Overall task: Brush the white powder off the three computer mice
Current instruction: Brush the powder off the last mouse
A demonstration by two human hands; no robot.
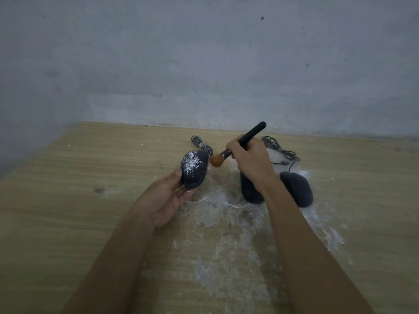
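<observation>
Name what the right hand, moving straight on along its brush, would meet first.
Probably the powder-dusted dark grey computer mouse held by the left hand; the orange-bristled black brush in the right hand sits beside it.

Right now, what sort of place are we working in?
Likely a bare workroom or makeshift bench, not an office: a plain wood-grain table set against a rough, marked grey wall, with white powder spread across the tabletop.

Dim, soft focus, edges warped.
</observation>
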